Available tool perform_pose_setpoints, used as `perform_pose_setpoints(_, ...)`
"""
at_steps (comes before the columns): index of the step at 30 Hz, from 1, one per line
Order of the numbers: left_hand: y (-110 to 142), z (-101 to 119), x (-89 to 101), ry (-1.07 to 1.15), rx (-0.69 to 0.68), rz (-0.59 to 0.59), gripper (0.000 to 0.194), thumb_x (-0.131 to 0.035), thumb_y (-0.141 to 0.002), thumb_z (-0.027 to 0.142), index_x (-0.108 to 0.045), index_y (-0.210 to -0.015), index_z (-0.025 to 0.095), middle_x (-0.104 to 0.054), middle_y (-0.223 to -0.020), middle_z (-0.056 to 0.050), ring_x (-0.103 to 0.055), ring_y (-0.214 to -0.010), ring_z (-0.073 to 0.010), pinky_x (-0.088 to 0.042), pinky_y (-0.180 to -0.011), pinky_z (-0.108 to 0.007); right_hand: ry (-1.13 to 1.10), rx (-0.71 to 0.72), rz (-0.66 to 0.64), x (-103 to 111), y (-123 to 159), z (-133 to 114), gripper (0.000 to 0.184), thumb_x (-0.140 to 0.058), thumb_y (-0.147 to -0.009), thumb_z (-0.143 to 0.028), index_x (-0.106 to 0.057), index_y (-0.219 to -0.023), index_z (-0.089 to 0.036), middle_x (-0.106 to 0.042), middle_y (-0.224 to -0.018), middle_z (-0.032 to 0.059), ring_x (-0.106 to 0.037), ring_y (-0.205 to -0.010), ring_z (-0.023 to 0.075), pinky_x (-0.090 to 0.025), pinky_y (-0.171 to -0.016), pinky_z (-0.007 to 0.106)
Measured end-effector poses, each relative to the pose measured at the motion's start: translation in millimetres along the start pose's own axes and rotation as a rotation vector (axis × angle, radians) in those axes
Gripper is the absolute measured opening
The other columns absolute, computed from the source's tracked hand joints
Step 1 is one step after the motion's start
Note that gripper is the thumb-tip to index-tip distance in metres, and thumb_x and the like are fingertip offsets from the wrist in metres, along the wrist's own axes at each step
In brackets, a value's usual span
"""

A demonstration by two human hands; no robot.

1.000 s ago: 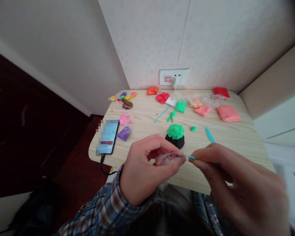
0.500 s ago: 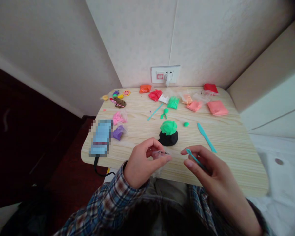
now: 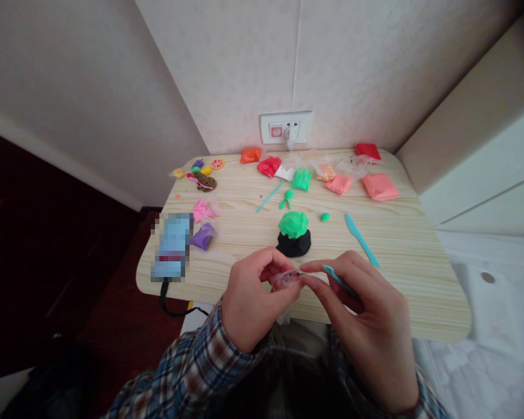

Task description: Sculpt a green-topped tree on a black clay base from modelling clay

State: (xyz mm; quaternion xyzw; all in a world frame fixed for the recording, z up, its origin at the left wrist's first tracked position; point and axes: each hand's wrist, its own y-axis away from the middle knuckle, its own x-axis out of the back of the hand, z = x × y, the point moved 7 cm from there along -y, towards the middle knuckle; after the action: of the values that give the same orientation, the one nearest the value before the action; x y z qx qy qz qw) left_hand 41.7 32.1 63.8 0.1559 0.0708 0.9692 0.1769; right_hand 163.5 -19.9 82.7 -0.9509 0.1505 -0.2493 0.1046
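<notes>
My left hand (image 3: pixel 255 299) pinches a clear plastic bag (image 3: pixel 283 280) with small black bits along its edge. My right hand (image 3: pixel 362 314) has its thumb and forefinger at the bag's right edge, while a thin turquoise modelling tool (image 3: pixel 338 279) is tucked in the same hand. Just beyond both hands, a crumpled green clay lump (image 3: pixel 293 224) sits on top of a black clay lump (image 3: pixel 294 244). A turquoise plastic knife (image 3: pixel 361 238) lies to the right of them, and a small green clay ball (image 3: pixel 325 217) is between.
Clay packets line the back, among them a green packet (image 3: pixel 301 179) and a salmon packet (image 3: pixel 380 187). Another turquoise stick (image 3: pixel 269 196) and a green clay piece (image 3: pixel 286 199) lie mid-table. At left are a blurred-out phone-like device (image 3: pixel 173 244), a purple packet (image 3: pixel 204 235) and a brown clay figure (image 3: pixel 204 181).
My right hand has moved left, and its thumb and forefinger have closed at the bag's edge. The left hand keeps its hold on the bag. The view has shifted slightly.
</notes>
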Motion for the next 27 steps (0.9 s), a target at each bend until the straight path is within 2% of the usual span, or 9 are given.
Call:
perform_pose_setpoints(4, -0.4, -3.5, 2.6, -0.078, -0.011, 0.042, 0.008, -0.061, -0.065, 0.016, -0.054, -0.062, 0.016, -0.051, -0.055, 0.004, -0.046, -0.052, -0.0090, -0.037, -0.049, -0.019, 0.076, 0.014, -0.008, -6.4, -3.3, -2.0, 0.005, -0.061, -0.082, -0.018, -0.063, -0.078, -0.020, -0.055, -0.069, -0.0012, -0.051, -0.058, 0.0108, -0.039, -0.049, 0.022)
perform_pose_setpoints(7, -1.4, -8.1, 4.1, -0.167, -0.028, 0.070, 0.007, -0.058, -0.066, 0.015, -0.054, -0.061, 0.017, -0.051, -0.054, 0.004, -0.048, -0.053, -0.0098, -0.038, -0.050, -0.020, 0.128, -0.038, -0.050, -16.6, -4.7, 1.4, 0.015, -0.061, -0.081, -0.018, -0.057, -0.067, -0.019, -0.051, -0.065, -0.0024, -0.046, -0.054, 0.0099, -0.036, -0.048, 0.023)
perform_pose_setpoints(10, -4.8, -16.5, 5.8, -0.211, -0.013, 0.075, 0.010, -0.057, -0.067, 0.016, -0.052, -0.059, 0.017, -0.050, -0.054, 0.004, -0.048, -0.053, -0.0102, -0.039, -0.051, -0.021, 0.115, -0.094, -0.063, -24.5, -3.0, 9.2, 0.017, -0.058, -0.082, -0.018, -0.055, -0.066, -0.019, -0.050, -0.064, -0.0026, -0.046, -0.054, 0.0100, -0.035, -0.049, 0.022)
perform_pose_setpoints(13, -10.1, -27.0, 9.1, -0.190, 0.034, 0.065, 0.014, -0.062, -0.068, 0.022, -0.051, -0.059, 0.017, -0.050, -0.053, 0.004, -0.047, -0.051, -0.0098, -0.038, -0.049, -0.020, 0.064, -0.135, -0.014, -24.0, -3.1, 26.7, 0.016, -0.057, -0.083, -0.022, -0.057, -0.067, -0.019, -0.049, -0.061, -0.0033, -0.044, -0.052, 0.0100, -0.035, -0.047, 0.022)
perform_pose_setpoints(17, -14.7, -36.6, 14.6, -0.073, 0.104, 0.054, 0.021, -0.068, -0.066, 0.029, -0.051, -0.062, 0.016, -0.054, -0.056, 0.003, -0.049, -0.053, -0.0095, -0.037, -0.049, -0.019, 0.065, -0.262, 0.106, -13.1, -12.7, 68.4, 0.016, -0.061, -0.080, -0.031, -0.061, -0.070, -0.019, -0.046, -0.056, -0.0040, -0.042, -0.050, 0.0107, -0.035, -0.048, 0.024)
perform_pose_setpoints(21, -14.3, -36.0, 16.7, 0.047, 0.136, 0.033, 0.023, -0.069, -0.065, 0.029, -0.051, -0.063, 0.016, -0.055, -0.059, 0.003, -0.050, -0.055, -0.0092, -0.041, -0.052, -0.019, 0.115, -0.216, 0.007, -19.9, -27.3, 86.9, 0.015, -0.060, -0.079, -0.029, -0.063, -0.070, -0.017, -0.056, -0.068, 0.0017, -0.049, -0.060, 0.0139, -0.040, -0.057, 0.027)
perform_pose_setpoints(27, -13.7, -36.6, 21.2, 0.073, 0.157, 0.034, 0.024, -0.069, -0.064, 0.028, -0.049, -0.064, 0.016, -0.053, -0.059, 0.003, -0.048, -0.055, -0.0084, -0.039, -0.052, -0.019, 0.203, -0.218, -0.102, -28.2, -35.8, 93.6, 0.015, -0.062, -0.078, -0.030, -0.061, -0.069, -0.017, -0.057, -0.073, 0.0031, -0.051, -0.064, 0.0159, -0.038, -0.061, 0.029)
